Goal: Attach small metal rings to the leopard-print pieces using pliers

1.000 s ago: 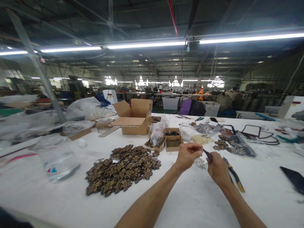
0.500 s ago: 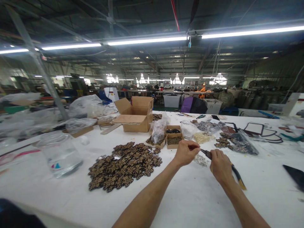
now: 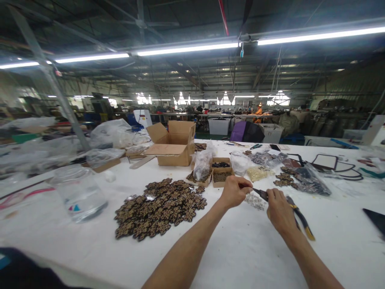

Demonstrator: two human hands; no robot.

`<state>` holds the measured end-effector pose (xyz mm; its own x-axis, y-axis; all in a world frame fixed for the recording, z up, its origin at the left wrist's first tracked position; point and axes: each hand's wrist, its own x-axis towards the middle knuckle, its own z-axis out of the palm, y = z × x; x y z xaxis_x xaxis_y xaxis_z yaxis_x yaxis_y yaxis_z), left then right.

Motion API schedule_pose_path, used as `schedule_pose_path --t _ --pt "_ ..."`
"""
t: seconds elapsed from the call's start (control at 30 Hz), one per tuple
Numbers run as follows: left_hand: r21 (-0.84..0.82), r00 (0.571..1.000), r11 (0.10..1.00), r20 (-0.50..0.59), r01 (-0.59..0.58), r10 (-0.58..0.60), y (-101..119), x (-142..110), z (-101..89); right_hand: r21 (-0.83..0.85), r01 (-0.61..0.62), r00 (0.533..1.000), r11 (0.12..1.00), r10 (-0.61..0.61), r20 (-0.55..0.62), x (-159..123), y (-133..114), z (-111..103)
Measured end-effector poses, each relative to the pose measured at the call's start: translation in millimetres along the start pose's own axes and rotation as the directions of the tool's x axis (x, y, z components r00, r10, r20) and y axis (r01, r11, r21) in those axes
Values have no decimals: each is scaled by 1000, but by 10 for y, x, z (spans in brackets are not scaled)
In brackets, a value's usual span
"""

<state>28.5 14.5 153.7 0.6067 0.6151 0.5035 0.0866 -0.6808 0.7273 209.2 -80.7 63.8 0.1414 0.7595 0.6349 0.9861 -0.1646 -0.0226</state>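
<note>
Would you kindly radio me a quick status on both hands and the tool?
Right hand closed around a dark pointed tool. Left hand pinched at the tool's tip, contents unclear. Silvery pieces lie nearby; nothing visibly blocks the hands.

The left hand [image 3: 236, 192] pinches, facing the closed right hand [image 3: 280, 209].

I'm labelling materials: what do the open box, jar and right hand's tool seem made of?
Open box: matte cardboard; brown, folded flaps.
Jar: glossy glass or clear plastic; see-through, with highlights.
Tool in the right hand: probably metal; dark, slim nose, finish too small to tell.
</note>
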Motion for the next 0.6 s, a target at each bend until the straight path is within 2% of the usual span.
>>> schedule_pose_path --t 0.23,0.6 --pt "43 1000 999 -15 -26 27 5 -8 16 18 2 1000 1000 -1 -11 -7 27 41" --pt "24 998 998 -34 -50 51 20 -21 30 25 33 999 999 -34 33 4 52 77"
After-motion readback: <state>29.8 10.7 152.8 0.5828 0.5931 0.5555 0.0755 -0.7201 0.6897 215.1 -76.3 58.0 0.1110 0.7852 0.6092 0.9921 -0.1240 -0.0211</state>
